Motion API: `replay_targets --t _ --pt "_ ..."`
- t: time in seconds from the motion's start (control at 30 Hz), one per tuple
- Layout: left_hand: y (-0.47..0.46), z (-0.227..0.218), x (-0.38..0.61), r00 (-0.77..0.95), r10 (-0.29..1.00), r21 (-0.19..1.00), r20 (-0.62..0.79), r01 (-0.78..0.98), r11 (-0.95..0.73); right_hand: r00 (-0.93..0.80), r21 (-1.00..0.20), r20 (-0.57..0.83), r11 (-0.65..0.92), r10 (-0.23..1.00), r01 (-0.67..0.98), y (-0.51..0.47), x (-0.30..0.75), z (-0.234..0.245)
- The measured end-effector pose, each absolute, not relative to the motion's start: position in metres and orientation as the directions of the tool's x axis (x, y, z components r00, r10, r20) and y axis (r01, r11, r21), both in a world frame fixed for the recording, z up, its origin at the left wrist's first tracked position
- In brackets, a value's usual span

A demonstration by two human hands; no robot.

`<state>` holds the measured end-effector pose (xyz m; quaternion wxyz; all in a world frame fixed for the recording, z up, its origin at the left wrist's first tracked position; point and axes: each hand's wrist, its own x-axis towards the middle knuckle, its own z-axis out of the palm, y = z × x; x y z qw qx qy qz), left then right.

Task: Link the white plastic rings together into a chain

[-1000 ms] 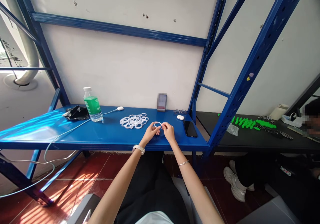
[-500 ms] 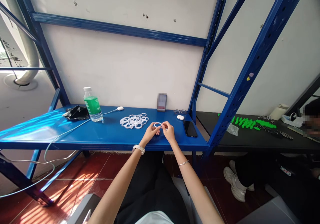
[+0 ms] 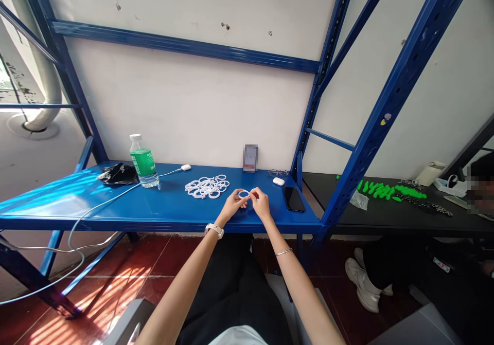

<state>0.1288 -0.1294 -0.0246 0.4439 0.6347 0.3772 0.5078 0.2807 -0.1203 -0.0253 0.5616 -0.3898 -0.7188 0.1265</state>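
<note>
This seems a workshop; blue bench [image 3: 165, 209], piled white rings [image 3: 208, 186]; black table [image 3: 370, 222], green pieces [image 3: 382, 189].

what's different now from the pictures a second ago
Nothing has visibly moved, been picked up or let go; any small finger shift is too slight to tell. The left hand and right hand still hold the white ring between them. The pile of white rings, the bottle and the black phone stayed where they were.
</note>
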Motion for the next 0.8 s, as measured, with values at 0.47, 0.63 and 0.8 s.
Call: replay_targets --t 0.47,0.63,0.8 --pt "-0.1257 -0.0292 0.1283 0.193 0.928 0.943 0.319 0.033 -0.331 -0.071 -0.627 0.702 0.662 0.709 0.412 -0.1197 0.2826 -0.0251" --pt "-0.1268 -0.0275 0.1286 0.195 0.928 0.943 0.318 0.036 -0.331 -0.076 -0.626 0.703 0.666 0.707 0.406 -0.1204 0.2833 -0.0242" --pt "-0.1290 -0.0254 0.1287 0.197 0.928 0.944 0.316 0.028 -0.327 -0.078 -0.630 0.702 0.668 0.708 0.395 -0.1211 0.2835 -0.0235"
